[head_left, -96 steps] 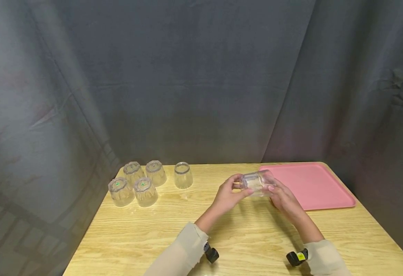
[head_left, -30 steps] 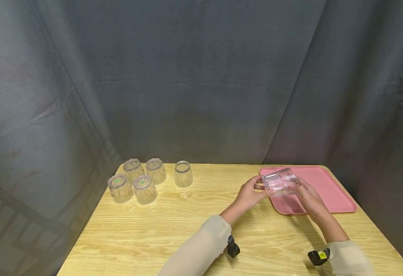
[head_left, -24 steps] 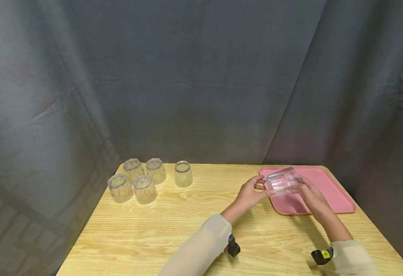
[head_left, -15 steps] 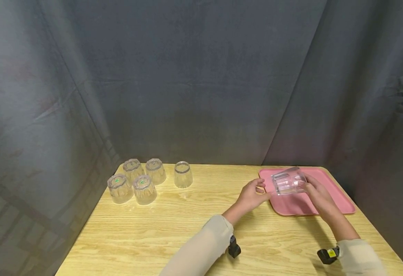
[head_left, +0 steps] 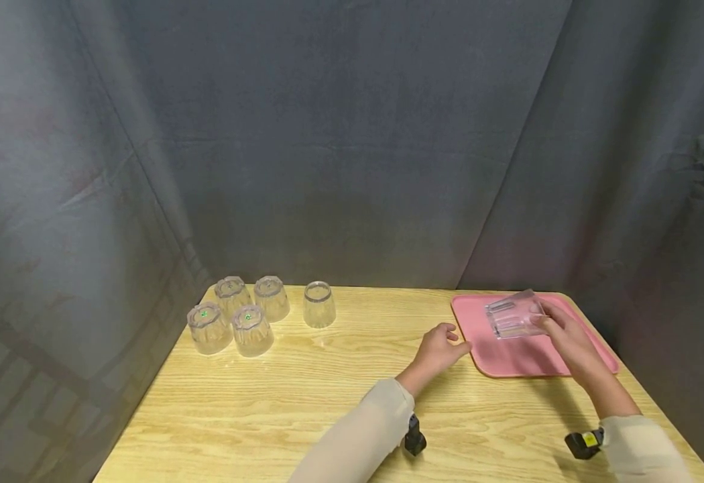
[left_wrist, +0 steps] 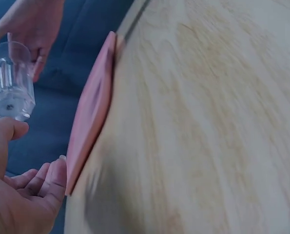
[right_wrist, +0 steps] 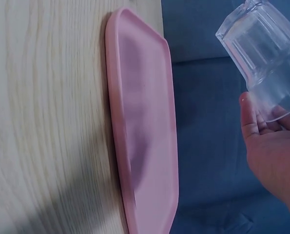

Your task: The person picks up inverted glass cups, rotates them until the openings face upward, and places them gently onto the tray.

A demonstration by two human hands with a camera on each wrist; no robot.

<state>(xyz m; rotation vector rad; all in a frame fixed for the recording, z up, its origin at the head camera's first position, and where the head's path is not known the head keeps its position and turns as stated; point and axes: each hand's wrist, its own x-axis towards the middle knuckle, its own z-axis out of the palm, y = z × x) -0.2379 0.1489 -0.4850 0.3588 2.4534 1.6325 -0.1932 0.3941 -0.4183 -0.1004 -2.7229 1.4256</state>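
Observation:
My right hand (head_left: 569, 339) grips a clear plastic tumbler (head_left: 511, 315) near its rim, fingers and thumb around the wall. The tumbler lies tilted in the air over the pink tray (head_left: 509, 362), its faceted base pointing left. In the right wrist view the same tumbler (right_wrist: 261, 44) is well above the tray surface. My left hand (head_left: 439, 349) is apart from the tumbler, at the tray's left edge, with its fingers loosely bent and nothing between them. The left wrist view shows the tumbler's base (left_wrist: 10, 105) facing the left hand (left_wrist: 18, 195).
Several clear tumblers stand upside down at the table's back left, among them one with a green mark (head_left: 249, 329). One more tumbler (head_left: 319, 305) stands a little apart to their right. Grey curtains (head_left: 340, 147) enclose the wooden table (head_left: 267, 416).
Both hands carried the tumbler rightward over the tray. The left hand then let go of its base, and the right hand moved further right with it.

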